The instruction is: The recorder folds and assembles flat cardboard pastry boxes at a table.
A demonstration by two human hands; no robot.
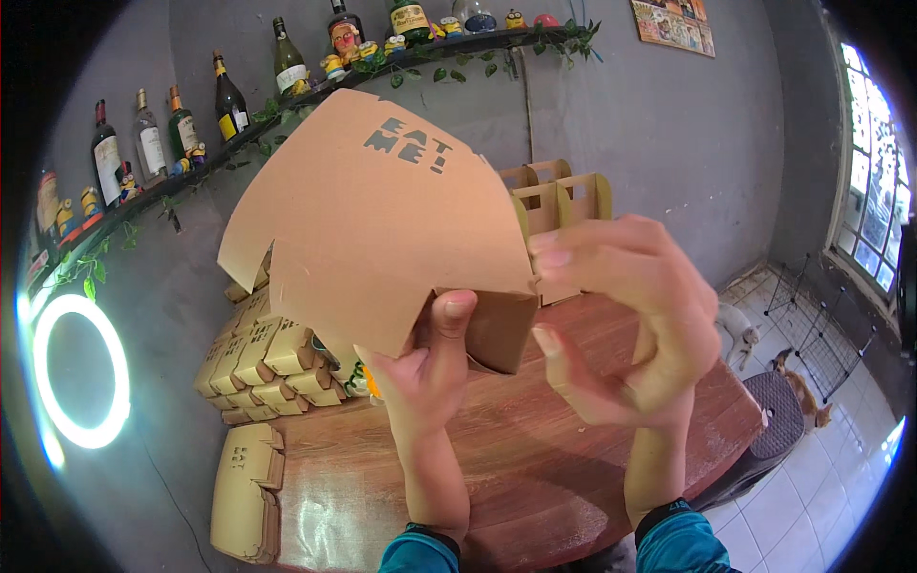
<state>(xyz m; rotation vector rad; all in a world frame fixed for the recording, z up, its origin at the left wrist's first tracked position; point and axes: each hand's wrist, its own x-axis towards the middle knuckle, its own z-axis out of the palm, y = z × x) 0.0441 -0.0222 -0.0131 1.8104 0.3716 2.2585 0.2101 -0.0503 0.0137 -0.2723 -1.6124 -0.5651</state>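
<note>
A partly folded brown cardboard box (pixel 373 210), with cut-out lettering in its large curved panel, is held up above the table. My left hand (pixel 425 372) grips its lower edge, the thumb showing in front of a folded flap (pixel 501 329) and the other fingers mostly hidden behind the cardboard. Close by the box's right edge is my right hand (pixel 640 325), slightly blurred, its thumb and index finger apart with nothing between them. Whether its index fingertip touches the edge I cannot tell.
Flat cardboard blanks (pixel 244 492) lie stacked at the wooden table's (pixel 516 468) left end. Behind them rises a pile of folded boxes (pixel 258 358). Cardboard carriers (pixel 564 205) stand at the far side. A stool (pixel 774 415), two cats and a wire fence (pixel 821 325) are at right.
</note>
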